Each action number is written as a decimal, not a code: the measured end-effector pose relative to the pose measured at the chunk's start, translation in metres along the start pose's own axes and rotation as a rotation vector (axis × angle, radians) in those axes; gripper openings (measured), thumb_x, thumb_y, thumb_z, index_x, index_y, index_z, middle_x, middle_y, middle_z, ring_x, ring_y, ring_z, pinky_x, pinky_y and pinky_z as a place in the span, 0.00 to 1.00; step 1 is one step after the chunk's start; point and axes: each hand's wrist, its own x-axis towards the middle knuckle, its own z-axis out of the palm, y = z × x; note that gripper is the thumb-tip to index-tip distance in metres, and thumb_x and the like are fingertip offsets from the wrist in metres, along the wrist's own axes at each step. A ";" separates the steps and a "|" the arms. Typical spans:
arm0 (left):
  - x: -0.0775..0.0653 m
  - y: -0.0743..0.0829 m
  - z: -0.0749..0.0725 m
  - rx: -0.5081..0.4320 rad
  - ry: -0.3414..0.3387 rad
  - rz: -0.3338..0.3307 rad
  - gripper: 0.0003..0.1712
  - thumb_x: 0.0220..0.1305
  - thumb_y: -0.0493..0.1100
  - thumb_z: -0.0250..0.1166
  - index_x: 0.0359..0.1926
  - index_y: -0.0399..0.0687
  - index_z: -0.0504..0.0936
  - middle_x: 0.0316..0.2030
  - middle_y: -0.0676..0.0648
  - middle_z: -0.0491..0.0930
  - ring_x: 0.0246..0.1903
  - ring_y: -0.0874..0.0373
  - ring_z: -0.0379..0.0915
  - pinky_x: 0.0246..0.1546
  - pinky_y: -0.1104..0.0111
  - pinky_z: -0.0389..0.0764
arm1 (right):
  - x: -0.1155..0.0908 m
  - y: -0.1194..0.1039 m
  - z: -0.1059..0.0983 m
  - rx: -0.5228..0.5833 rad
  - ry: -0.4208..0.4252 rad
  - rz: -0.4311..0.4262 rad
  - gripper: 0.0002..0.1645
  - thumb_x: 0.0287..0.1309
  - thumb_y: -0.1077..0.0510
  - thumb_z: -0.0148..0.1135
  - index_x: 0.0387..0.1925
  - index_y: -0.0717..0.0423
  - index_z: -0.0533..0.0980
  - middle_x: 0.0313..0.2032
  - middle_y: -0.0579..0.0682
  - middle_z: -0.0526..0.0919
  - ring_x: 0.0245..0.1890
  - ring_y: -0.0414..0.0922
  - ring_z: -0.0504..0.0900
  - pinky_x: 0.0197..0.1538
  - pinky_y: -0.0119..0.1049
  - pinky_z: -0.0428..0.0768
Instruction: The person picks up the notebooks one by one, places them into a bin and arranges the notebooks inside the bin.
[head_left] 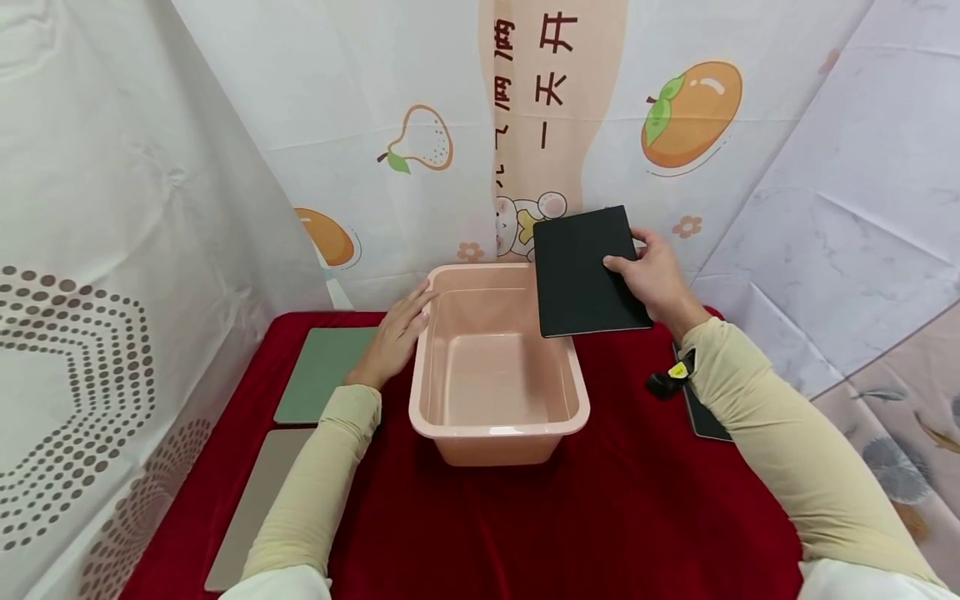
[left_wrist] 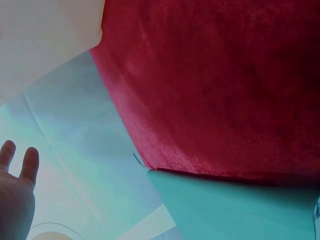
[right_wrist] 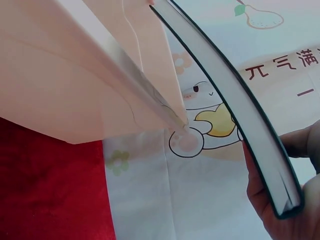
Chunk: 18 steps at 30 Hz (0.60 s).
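Your right hand [head_left: 656, 279] grasps the black hardcover notebook [head_left: 588, 271] by its right side, thumb pressed on the upper cover and the other fingers behind it. The notebook is held raised at the far right corner of the pink plastic basin [head_left: 498, 432], its cover hiding that corner of the rim from the head camera; whether it touches the plastic, you cannot tell. Your left hand [head_left: 393, 337] lies along the basin's left rim with its fingers straight and nothing gripped; how hard it bears on the rim is unclear.

To handle this well, judge the tilt by the right wrist view, where the white page block faces you between its covers. A pinch at one side probably lets the far end swing, so spread the thumb and fingers wider and squeeze both covers evenly. Lift the lower corner above the basin's rim before any sideways travel, or it may catch there. A light downward press of the left palm should steady the basin against a knock.

Mind your right forearm too: a dark flat rectangle [head_left: 705, 415] lies under it, right of the basin, and a dragging sleeve could shift it.
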 end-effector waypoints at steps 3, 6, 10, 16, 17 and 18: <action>0.001 0.001 0.000 0.001 -0.004 0.002 0.27 0.82 0.55 0.44 0.75 0.59 0.67 0.80 0.58 0.54 0.79 0.49 0.52 0.78 0.47 0.53 | 0.001 0.000 0.004 0.014 -0.002 0.004 0.44 0.70 0.55 0.61 0.80 0.55 0.52 0.53 0.58 0.74 0.25 0.31 0.83 0.31 0.29 0.85; 0.001 0.001 -0.001 0.002 -0.004 0.002 0.27 0.82 0.55 0.44 0.75 0.59 0.67 0.80 0.57 0.54 0.79 0.48 0.53 0.78 0.47 0.54 | 0.002 -0.001 0.008 0.013 -0.004 0.008 0.43 0.71 0.55 0.60 0.79 0.55 0.51 0.52 0.58 0.73 0.26 0.32 0.83 0.31 0.29 0.85; 0.001 0.002 -0.001 0.005 -0.002 -0.001 0.27 0.82 0.55 0.44 0.76 0.59 0.67 0.80 0.57 0.55 0.79 0.48 0.53 0.78 0.47 0.54 | 0.001 -0.004 0.013 0.016 -0.023 0.011 0.43 0.73 0.56 0.56 0.80 0.54 0.48 0.52 0.57 0.72 0.30 0.35 0.83 0.34 0.30 0.84; 0.000 0.002 -0.001 0.010 -0.009 -0.014 0.27 0.82 0.57 0.43 0.76 0.62 0.66 0.80 0.59 0.53 0.80 0.50 0.51 0.78 0.46 0.53 | 0.000 -0.007 0.020 0.028 -0.044 0.020 0.43 0.75 0.55 0.54 0.80 0.52 0.46 0.52 0.56 0.71 0.35 0.39 0.83 0.38 0.32 0.84; -0.001 0.002 -0.001 0.010 -0.011 -0.019 0.28 0.82 0.57 0.43 0.76 0.62 0.66 0.80 0.60 0.53 0.80 0.50 0.51 0.78 0.45 0.53 | 0.000 -0.007 0.021 0.024 -0.044 0.025 0.43 0.75 0.55 0.55 0.80 0.52 0.46 0.52 0.56 0.71 0.35 0.39 0.83 0.38 0.32 0.84; -0.002 0.003 -0.001 0.009 -0.014 -0.025 0.28 0.82 0.57 0.43 0.76 0.63 0.65 0.80 0.60 0.53 0.80 0.50 0.50 0.78 0.45 0.53 | -0.001 -0.008 0.022 0.024 -0.045 0.027 0.42 0.75 0.55 0.55 0.80 0.52 0.46 0.52 0.56 0.71 0.36 0.40 0.83 0.38 0.32 0.84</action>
